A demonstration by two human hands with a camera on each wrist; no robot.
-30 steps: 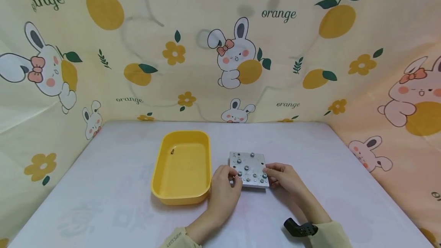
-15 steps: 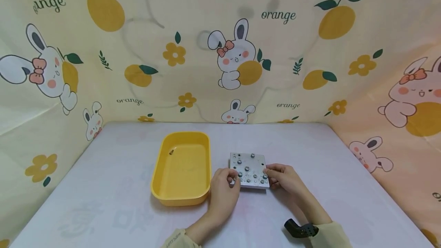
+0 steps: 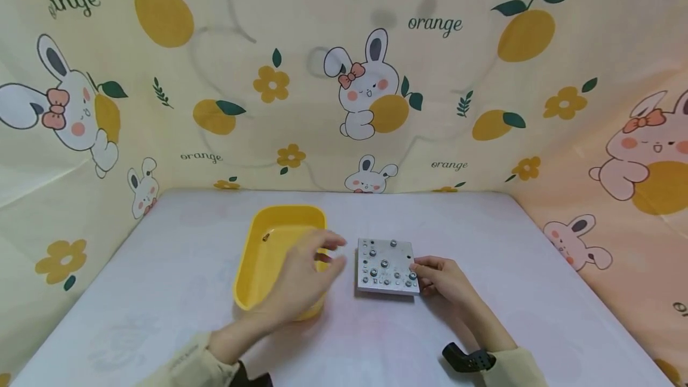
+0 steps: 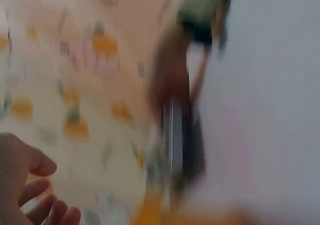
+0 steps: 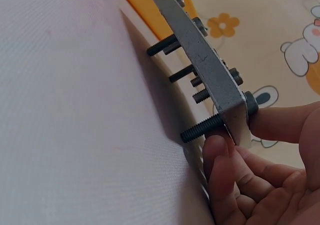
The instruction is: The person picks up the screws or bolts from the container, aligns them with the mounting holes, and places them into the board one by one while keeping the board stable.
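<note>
A square metal plate (image 3: pixel 396 257) studded with several bolts is held above the table at its right edge. My right hand (image 3: pixel 445 282) pinches that edge, thumb on the top face and fingers beneath. In the right wrist view, threaded bolt shanks (image 5: pixel 202 128) stick out under the plate (image 5: pixel 205 65). Over the right side of a yellow tray (image 3: pixel 243 282), my left hand (image 3: pixel 298 279) hovers with loosely bent fingers and nothing visible between them. One small screw (image 3: pixel 266 237) lies in the tray's far left part. The left wrist view is blurred.
The tray stands left of the plate on a white-covered table (image 3: pixel 161 291). Printed cloth walls (image 3: pixel 301 28) enclose the back and both sides. A black wristband (image 3: pixel 467 358) sits at the right cuff.
My left hand has left the plate's lower left corner and moved left over the tray, its fingers spreading apart. The right hand and plate have stayed in place.
</note>
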